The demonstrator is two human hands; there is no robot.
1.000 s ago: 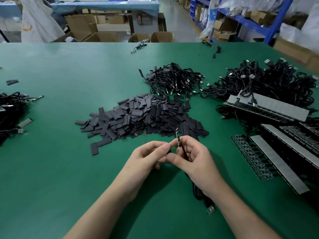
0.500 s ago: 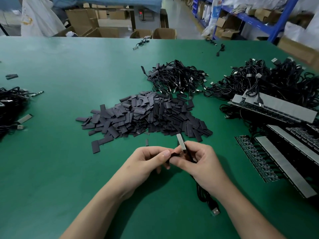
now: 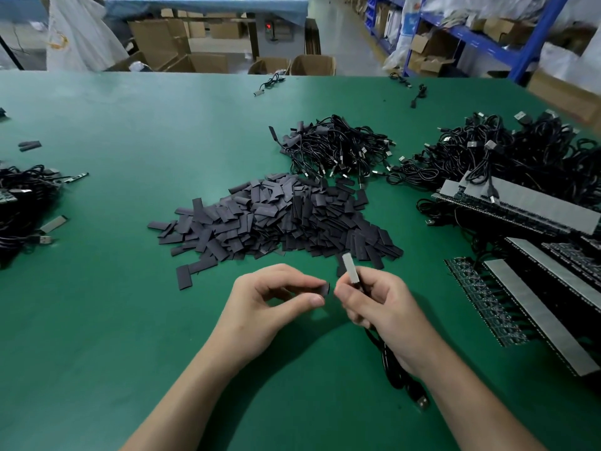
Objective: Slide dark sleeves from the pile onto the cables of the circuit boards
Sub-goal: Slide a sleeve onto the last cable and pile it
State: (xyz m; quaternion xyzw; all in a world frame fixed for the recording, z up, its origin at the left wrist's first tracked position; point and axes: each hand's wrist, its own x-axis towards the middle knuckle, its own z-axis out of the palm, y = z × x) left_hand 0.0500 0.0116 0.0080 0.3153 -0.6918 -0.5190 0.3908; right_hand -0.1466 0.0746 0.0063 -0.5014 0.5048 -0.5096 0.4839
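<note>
The left hand pinches a sleeve. The right hand grips a board with its cable. Both hands are just in front of the pile.

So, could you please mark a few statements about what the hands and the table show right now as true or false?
1. The left hand pinches a dark sleeve. True.
2. The right hand is empty. False: it holds a small board with its cable.
3. The sleeve pile lies beyond the hands. True.
4. The stacked boards lie left of the pile. False: they lie to its right.
</note>
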